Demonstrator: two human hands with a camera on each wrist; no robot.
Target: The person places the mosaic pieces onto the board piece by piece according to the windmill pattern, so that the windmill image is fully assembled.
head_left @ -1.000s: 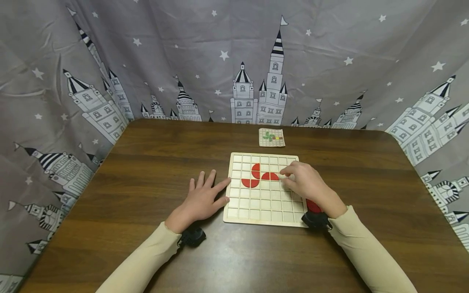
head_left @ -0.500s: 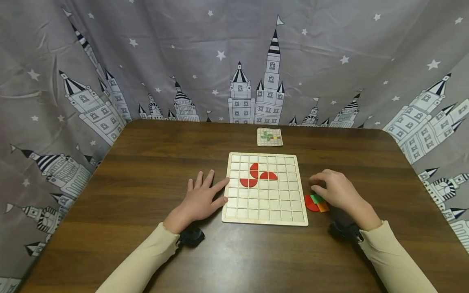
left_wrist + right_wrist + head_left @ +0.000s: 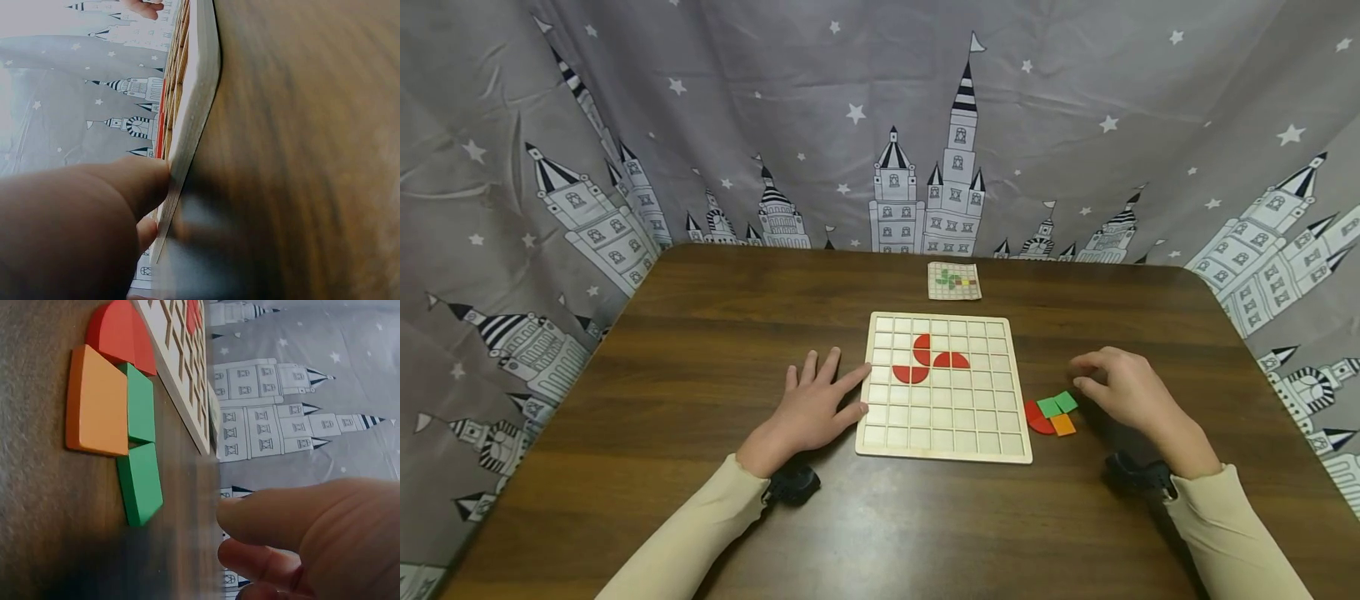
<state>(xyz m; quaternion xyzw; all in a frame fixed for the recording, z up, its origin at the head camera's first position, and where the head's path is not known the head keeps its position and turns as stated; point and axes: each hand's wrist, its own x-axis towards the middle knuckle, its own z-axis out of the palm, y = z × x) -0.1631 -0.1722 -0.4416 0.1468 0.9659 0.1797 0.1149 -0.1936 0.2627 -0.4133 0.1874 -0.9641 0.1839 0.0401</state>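
Cream sleeves point(image 3: 696, 529), black wrist cameras point(image 3: 795, 485)

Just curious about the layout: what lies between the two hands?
The head view shows the grid board, red pieces on it, then loose red, green and orange pieces beside it.

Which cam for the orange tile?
Right wrist: the orange tile looms large and unobstructed, its flat face and thick edge both visible, beside the green tiles. Head shows it whole but small, to the right of the board, with little sense of thickness. Left wrist doesn't show it.
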